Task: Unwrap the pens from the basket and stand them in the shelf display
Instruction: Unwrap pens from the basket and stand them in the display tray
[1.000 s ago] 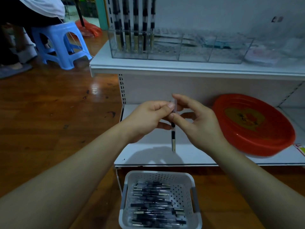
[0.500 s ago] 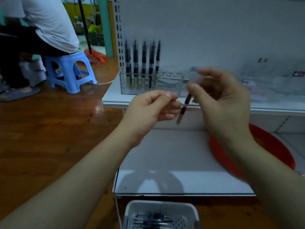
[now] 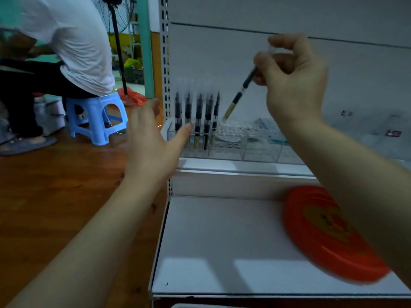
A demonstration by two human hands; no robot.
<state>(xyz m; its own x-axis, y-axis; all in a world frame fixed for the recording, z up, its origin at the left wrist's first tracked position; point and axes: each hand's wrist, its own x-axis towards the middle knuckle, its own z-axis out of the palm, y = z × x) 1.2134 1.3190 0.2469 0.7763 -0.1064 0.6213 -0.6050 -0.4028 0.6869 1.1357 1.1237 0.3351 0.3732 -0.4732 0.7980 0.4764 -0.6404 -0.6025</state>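
Observation:
My right hand (image 3: pixel 293 81) pinches a black-and-gold pen (image 3: pixel 241 92) by its upper end, tilted with the gold end down, just above the clear shelf display (image 3: pixel 224 150). Several pens (image 3: pixel 198 121) stand upright in the display's left section, immediately left of the held pen's tip. My left hand (image 3: pixel 151 141) hovers with spread fingers in front of the display's left end, holding nothing; its thumb overlaps the standing pens in view. Only a sliver of the basket's white rim (image 3: pixel 184 305) shows at the bottom edge.
A red round tray (image 3: pixel 320 236) lies on the lower white shelf (image 3: pixel 222 241) at the right. A person in a white shirt sits on a blue stool (image 3: pixel 95 116) on the wooden floor to the left. Clear packets lie on the upper shelf at the right.
My right hand lifted the pen up and tipped its gold end towards the display. My left hand let go, opened and drifted left. The view rose, so the basket dropped almost out of sight.

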